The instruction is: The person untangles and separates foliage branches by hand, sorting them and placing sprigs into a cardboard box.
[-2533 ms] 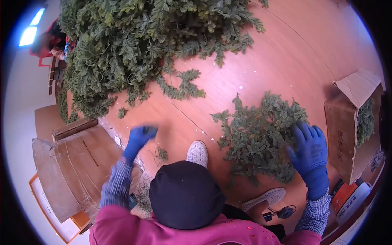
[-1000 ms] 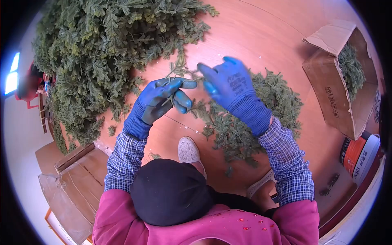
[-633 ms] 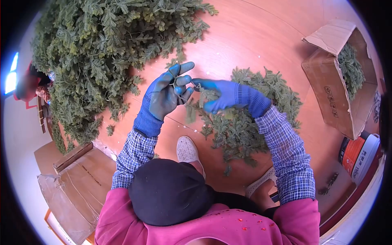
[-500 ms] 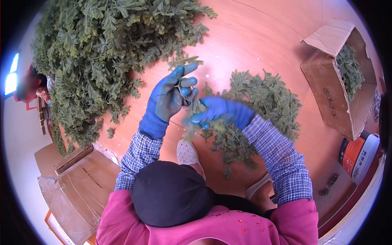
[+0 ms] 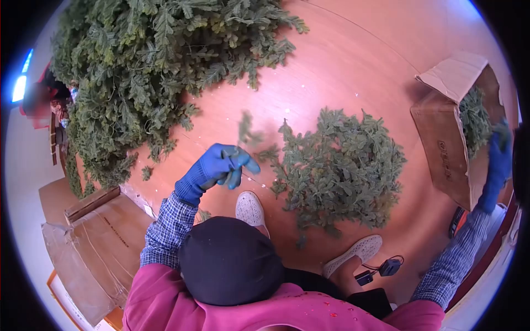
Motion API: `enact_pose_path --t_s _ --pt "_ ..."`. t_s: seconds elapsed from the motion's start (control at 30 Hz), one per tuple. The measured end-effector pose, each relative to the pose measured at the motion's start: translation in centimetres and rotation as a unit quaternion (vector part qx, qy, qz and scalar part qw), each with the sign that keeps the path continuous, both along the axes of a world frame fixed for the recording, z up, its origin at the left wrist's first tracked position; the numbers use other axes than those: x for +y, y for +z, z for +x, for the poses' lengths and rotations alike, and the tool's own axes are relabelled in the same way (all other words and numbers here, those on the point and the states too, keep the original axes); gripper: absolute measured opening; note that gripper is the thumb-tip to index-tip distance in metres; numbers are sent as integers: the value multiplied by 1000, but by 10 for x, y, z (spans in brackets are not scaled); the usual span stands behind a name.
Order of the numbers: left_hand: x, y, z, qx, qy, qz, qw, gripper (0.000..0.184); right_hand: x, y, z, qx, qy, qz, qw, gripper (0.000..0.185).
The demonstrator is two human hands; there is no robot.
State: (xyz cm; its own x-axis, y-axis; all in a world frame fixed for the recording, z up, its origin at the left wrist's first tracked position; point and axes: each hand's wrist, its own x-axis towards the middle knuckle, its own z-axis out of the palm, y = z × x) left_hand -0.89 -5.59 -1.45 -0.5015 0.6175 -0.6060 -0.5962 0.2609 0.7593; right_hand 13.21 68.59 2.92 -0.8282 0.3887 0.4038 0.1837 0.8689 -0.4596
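Observation:
My left hand (image 5: 223, 165), in a blue glove, is closed around the stem of a green artificial fir sprig (image 5: 248, 129). Its needles stick out beyond my fingers and are slightly blurred. Far to the right, my gloved right hand (image 5: 499, 157) is stretched out at the open side of a cardboard box (image 5: 441, 149). Green fir branches (image 5: 473, 118) lie inside that box. Blur and the dark view edge hide how the right fingers are held. Between my two hands, a smaller heap of fir sprigs (image 5: 345, 165) lies on the floor.
A large pile of fir branches (image 5: 132, 71) fills the upper left. A flattened carton (image 5: 105, 243) lies lower left. Near my shoe (image 5: 356, 254) sits a black device with a cable (image 5: 390, 267). Another person (image 5: 41, 105) is at the far left edge.
My right hand has moved from beside the left hand out to the box at the right. My left hand has lowered slightly toward me, with a sprig in it.

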Motion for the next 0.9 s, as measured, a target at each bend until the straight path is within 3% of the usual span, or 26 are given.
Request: enact_pose_path --t_s 0.03,0.1,0.13,0.2,0.23,0.27,0.3,0.33,0.37,0.4,0.47,0.5,0.53,0.6,0.67,0.7,0.73,0.77,0.8,0.83,0.87,0.9 --pt "11 6 0 -30 -56 -43 997 42 22 -38 6 -60 16 86 994 48" --pt "20 3 1 -58 -74 -29 995 38 25 -44 14 -127 26 173 976 50" --pt "24 1 1 -74 -90 -46 992 36 -4 -22 9 -168 -51 323 930 50" --pt "36 0 6 -95 -112 -61 987 35 -107 27 -15 -166 -108 422 885 55" --pt "46 3 8 -95 -127 -50 986 34 -181 49 -31 -124 -94 380 912 60" --pt "55 4 12 -94 -140 -39 985 34 -249 63 -42 -54 46 181 981 59" --pt "65 4 19 -93 -145 -35 984 34 -299 48 -41 -65 117 101 986 62" --pt "74 3 26 -108 -171 24 979 32 -334 38 -43 -191 271 48 942 76" --pt "84 3 32 -120 -194 83 970 30 -380 25 -46 -168 387 -32 906 69" --pt "96 9 34 -112 -192 83 971 30 -411 1 -44 -151 488 -14 859 70" --pt "106 31 30 -90 -324 48 941 28 -455 -52 -34 -168 524 17 835 61" --pt "93 29 25 -82 -312 38 946 28 -457 -54 -33 -237 529 -37 814 49" --pt "75 22 20 -38 -330 25 943 28 -452 -57 -29 -308 527 -91 787 38" --pt "38 27 15 -11 -326 30 945 29 -431 -43 -8 -241 564 -66 787 25" --pt "-26 25 9 -46 -305 -89 947 28 -396 -32 4 -316 528 -39 787 30" --pt "-58 16 21 -7 -262 -149 953 25 -391 -36 -3 -314 532 -34 786 30" --pt "-90 1 46 43 -165 -155 973 22 -388 -41 -7 -320 460 4 828 37" --pt "-119 -14 77 38 -142 -201 968 21 -386 -44 -8 -322 383 42 865 45" --pt "-153 -36 112 40 -119 -249 960 20 -386 -47 -12 -318 387 43 864 45" --pt "-217 -93 170 99 -145 -175 969 20 -387 -51 -16 -365 419 100 825 54" --pt "-309 -162 252 204 -335 -325 861 22 -392 -56 -18 -410 451 152 778 64" --pt "-354 -164 308 287 -427 -275 812 21 -395 -55 -19 -405 461 145 776 64"
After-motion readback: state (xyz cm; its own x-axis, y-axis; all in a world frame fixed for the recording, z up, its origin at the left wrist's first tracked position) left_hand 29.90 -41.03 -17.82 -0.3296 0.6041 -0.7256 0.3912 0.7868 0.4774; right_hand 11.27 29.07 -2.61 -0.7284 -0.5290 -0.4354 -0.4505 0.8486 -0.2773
